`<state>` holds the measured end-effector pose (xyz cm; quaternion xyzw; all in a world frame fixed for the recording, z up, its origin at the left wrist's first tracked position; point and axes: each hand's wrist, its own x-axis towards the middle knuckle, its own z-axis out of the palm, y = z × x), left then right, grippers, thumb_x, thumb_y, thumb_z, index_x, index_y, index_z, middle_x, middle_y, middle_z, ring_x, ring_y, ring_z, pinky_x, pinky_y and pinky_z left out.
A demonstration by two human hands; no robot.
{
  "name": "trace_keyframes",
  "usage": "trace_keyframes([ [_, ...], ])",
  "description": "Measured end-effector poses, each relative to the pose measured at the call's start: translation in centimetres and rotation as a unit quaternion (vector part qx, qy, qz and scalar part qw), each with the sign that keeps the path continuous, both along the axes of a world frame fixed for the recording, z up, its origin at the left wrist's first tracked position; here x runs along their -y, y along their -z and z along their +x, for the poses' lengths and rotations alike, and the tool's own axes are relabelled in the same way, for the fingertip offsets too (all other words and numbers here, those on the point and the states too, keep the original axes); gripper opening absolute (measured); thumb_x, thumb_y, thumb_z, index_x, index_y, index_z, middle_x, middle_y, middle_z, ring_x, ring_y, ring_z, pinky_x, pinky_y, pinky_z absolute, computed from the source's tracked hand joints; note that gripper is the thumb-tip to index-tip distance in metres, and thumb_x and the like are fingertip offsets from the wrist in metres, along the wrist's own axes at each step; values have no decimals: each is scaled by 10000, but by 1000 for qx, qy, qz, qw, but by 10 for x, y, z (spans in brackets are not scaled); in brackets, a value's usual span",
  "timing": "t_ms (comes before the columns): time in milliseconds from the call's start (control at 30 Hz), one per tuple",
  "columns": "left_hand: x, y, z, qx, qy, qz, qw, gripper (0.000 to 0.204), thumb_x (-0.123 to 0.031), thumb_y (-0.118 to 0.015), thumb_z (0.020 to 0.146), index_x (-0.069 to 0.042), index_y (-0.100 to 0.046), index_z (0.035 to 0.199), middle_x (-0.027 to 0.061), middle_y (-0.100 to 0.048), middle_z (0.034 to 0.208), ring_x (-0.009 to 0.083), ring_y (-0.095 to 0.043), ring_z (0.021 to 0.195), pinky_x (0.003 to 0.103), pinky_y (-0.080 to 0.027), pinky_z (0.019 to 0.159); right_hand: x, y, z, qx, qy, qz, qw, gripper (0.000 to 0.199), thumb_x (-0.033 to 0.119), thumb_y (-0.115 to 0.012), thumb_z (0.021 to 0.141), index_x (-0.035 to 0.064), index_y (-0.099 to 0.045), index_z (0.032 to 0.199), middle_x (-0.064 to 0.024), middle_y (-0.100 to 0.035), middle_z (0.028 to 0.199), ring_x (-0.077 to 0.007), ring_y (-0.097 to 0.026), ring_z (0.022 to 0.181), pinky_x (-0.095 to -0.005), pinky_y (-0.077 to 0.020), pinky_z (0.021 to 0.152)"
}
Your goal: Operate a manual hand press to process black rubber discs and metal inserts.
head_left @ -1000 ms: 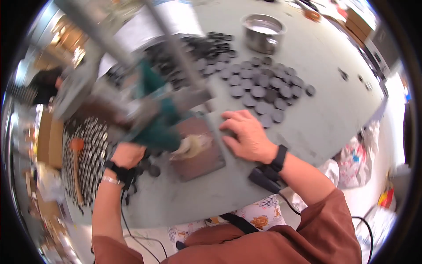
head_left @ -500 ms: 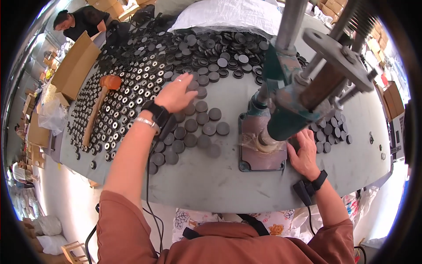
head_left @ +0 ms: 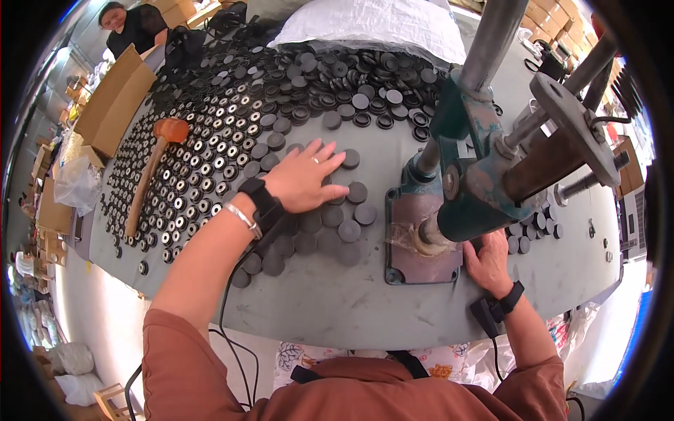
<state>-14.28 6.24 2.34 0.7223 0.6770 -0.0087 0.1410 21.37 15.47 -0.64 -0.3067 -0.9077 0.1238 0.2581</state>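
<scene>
Left hand (head_left: 300, 181) is spread wide, palm down, fingers fanned, w/ nothing visibly in its grasp; it lies over a loose patch of dark grey discs (head_left: 349, 231) on the table (head_left: 330, 298), left of the press (head_left: 460, 209). Thumb tip is at the edge of one disc. Right hand (head_left: 490, 265) is just beside the right edge of the press's base plate (head_left: 437, 271); its fingers are mostly hidden behind the green casting, so can't tell how far they're closed or if they have hold of anything.

Discs look light, stiff & smooth, prob. plastic or hard rubber; not fragile, by the look of it, but apt to skid if pushed flat. Best hold: by the rim, thumb opp. 1 or 2 fingertips, flat face left free. Many sit edge to edge, so outer ones should be easier to pinch.

Further out: more discs (head_left: 524, 244) right of the press; a heap of black caps (head_left: 340, 69) beyond the patch, w/ a white sack (head_left: 372, 28) behind. To the left, dark rounds w/ pale metal rings (head_left: 206, 170), a mallet (head_left: 149, 181) — orange head, wooden handle — lying over them, then an open cardboard box (head_left: 112, 109). Co-worker (head_left: 133, 31) at far left.
</scene>
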Motion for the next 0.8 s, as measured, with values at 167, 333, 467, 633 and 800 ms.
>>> trace_keyframes([
  [167, -4, -11, 1, 86, -4, 12, 996, 554, -396, -522, 907, -44, -450, 1328, 225, -387, 1394, 363, -324, 1323, 443, -298, 1059, 0, -1, 0, -5, 8, -2, 1000, 295, 88, -654, 702, 24, -556, 973, -133, -539, 943, -352, -471, 908, -407, -403, 816],
  [333, -63, -3, -27, 14, -184, 156, 970, 394, -275, -653, 791, -30, -633, 1098, 205, -624, 1075, 318, -600, 997, 377, -471, 876, 2, 0, -3, -6, 4, 0, 1000, 227, 83, -664, 699, 20, -535, 875, -139, -524, 891, -353, -472, 907, -409, -404, 803],
  [467, -93, 10, -36, -16, -151, 170, 974, 411, -236, -691, 735, -35, -638, 1090, 199, -639, 1018, 330, -607, 961, 388, -484, 851, 1, 1, -2, -14, 3, 2, 1000, 227, 82, -668, 699, 19, -540, 875, -139, -524, 889, -352, -474, 907, -407, -406, 800],
  [633, -90, 6, -47, 476, -235, 36, 847, 449, -63, -672, 755, 4, -574, 1188, 146, -611, 1134, 223, -631, 931, 326, -527, 793, 1, 0, -2, -18, 9, -1, 1000, 209, 78, -669, 704, 29, -551, 869, -135, -533, 901, -349, -479, 916, -402, -407, 806],
  [800, -80, 6, -52, 556, -212, -8, 804, 439, -9, -658, 790, 2, -543, 1214, 73, -610, 1064, 125, -615, 926, 269, -535, 814, 1, 0, -1, -12, 15, -4, 1000, 208, 76, -668, 704, 36, -554, 873, -129, -537, 904, -346, -482, 929, -398, -408, 817],
])
